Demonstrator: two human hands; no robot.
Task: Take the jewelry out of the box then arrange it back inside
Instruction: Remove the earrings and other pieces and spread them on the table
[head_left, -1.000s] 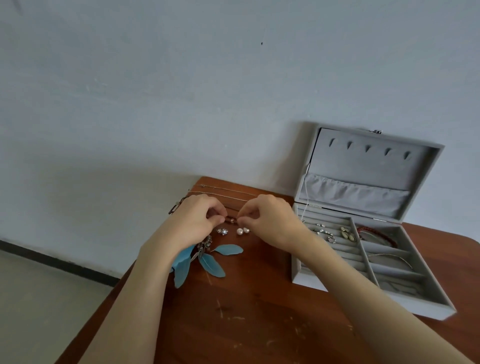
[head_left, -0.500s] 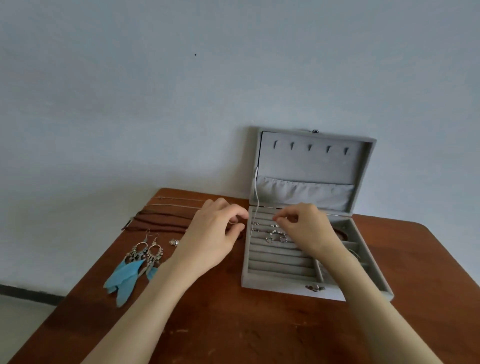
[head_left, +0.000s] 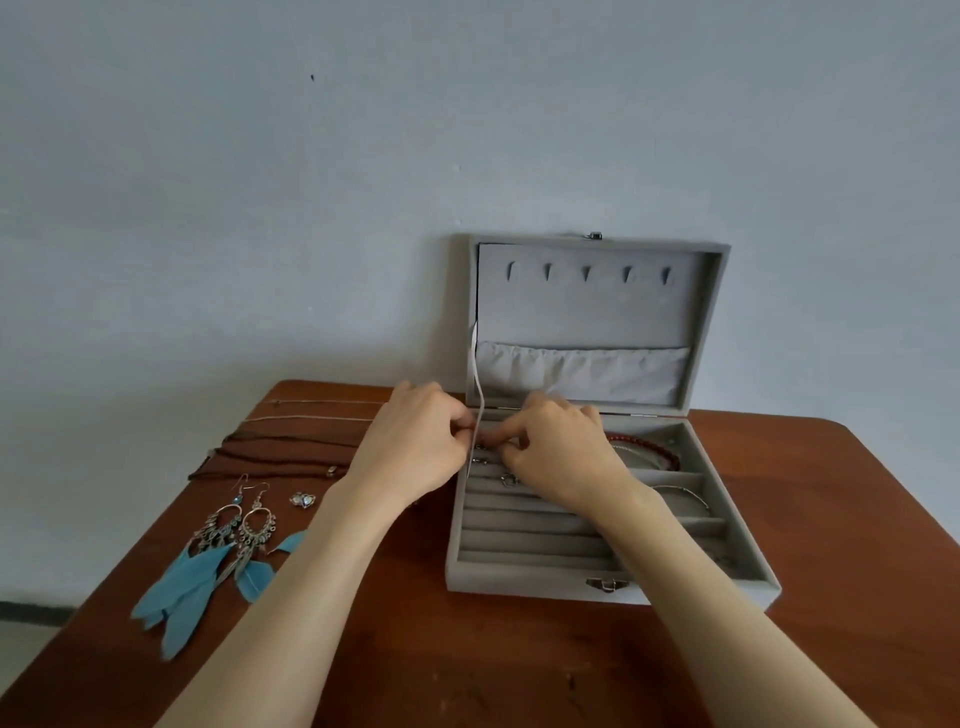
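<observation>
Head view, from the lower edge upward: two bare forearms rise from the bottom of the frame across a reddish-brown wooden table (head_left: 519, 670). At lower left lie a pair of feather earrings (head_left: 218, 551), silver hoops with blue feathers fanned toward the bottom left corner. Just above and right of them sits a small silver ring or charm (head_left: 303, 500); it is too small to name surely.

Right of centre stands the grey velvet jewelry box (head_left: 540, 587), open, with a metal clasp (head_left: 607, 584) on its near wall. Its left part is a set of padded ring rolls (head_left: 530, 535); its right part is divided into compartments, one holding a thin silver bangle (head_left: 685, 496) and, farther back, one holding a red beaded bracelet (head_left: 649, 448).

Both hands meet over the far rows of the ring rolls. The left hand (head_left: 415, 447) has its fingers curled with thumb and forefinger pressed together at the box's left edge; the right hand (head_left: 563, 457) is likewise curled with its fingertips pinched. They seem to be pinching a small piece of jewelry between them, though the piece itself is hidden by the fingers. A few small silver pieces (head_left: 506, 479) sit in the rolls just below the fingers.

At middle left, beyond the earrings, brown cord necklaces (head_left: 280, 452) and thin silver chains (head_left: 322, 410) lie stretched across the table. The box's lid (head_left: 592, 317) stands upright against the pale wall (head_left: 311, 182), showing five hooks, a gathered pocket, and a white ribbon (head_left: 475, 384) hanging at its left side.
</observation>
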